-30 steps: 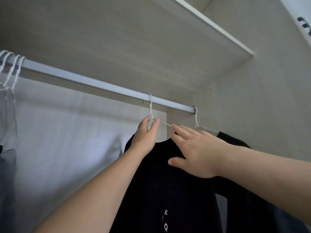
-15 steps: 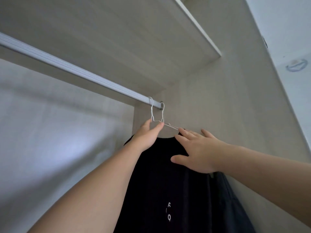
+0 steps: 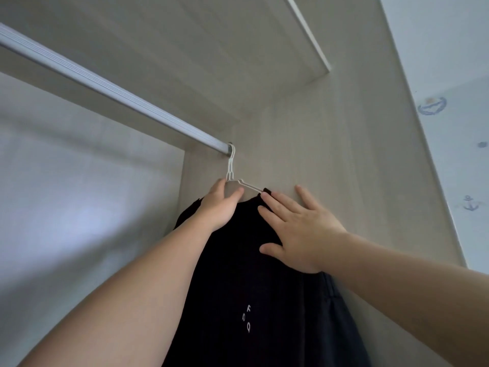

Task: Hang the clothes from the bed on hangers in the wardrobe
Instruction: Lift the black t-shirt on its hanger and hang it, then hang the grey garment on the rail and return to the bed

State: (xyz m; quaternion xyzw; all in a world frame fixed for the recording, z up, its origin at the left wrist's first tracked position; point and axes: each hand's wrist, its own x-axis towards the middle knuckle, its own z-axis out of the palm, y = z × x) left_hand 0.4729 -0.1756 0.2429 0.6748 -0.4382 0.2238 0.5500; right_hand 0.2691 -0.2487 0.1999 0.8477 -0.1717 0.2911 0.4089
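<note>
A black shirt with small white letters hangs on a white wire hanger hooked over the far right end of the silver wardrobe rail. My left hand pinches the hanger's neck just under the hook. My right hand lies flat with spread fingers on the shirt's right shoulder, pressing it toward the wardrobe's side wall. A second dark garment hangs behind it, squeezed against that wall, and its hook sits right beside the first.
The wardrobe shelf runs overhead above the rail. The pale back panel fills the left. A wallpapered room wall with anchor prints lies past the wardrobe's right edge. The rail to the left carries no hangers in view.
Both hands slid the hanger with the black shirt to the right along the rail, up against the other hanger at the rail's end. The view turned right, and the left-hand hangers left the view.
</note>
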